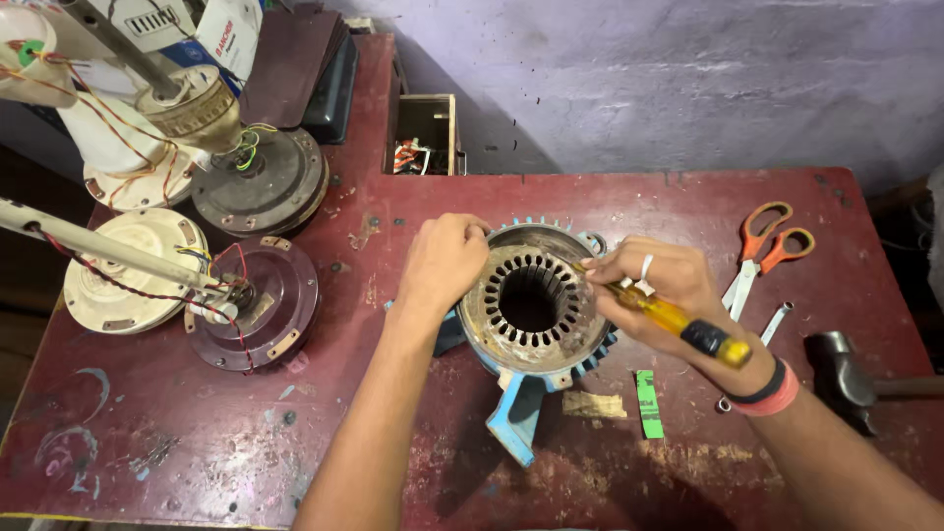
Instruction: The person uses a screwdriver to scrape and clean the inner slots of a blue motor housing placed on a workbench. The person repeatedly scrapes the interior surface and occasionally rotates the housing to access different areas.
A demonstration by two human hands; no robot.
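Observation:
A blue motor housing with a rusty slotted stator core (531,300) lies on the dark red table (610,197), its round bore facing up. My left hand (442,261) grips the housing's left rim. My right hand (654,290) holds a screwdriver with a yellow and black handle (688,329), its tip pointing at the core's right edge. A ring is on one finger and a black and red band on that wrist.
Orange-handled scissors (767,251) and a small spanner (775,323) lie right of the motor, a hammer (836,369) at the far right. A green strip (648,403) and a card scrap (593,404) lie in front. Several ceiling fan motors (251,305) crowd the left. A wooden box (425,133) stands behind.

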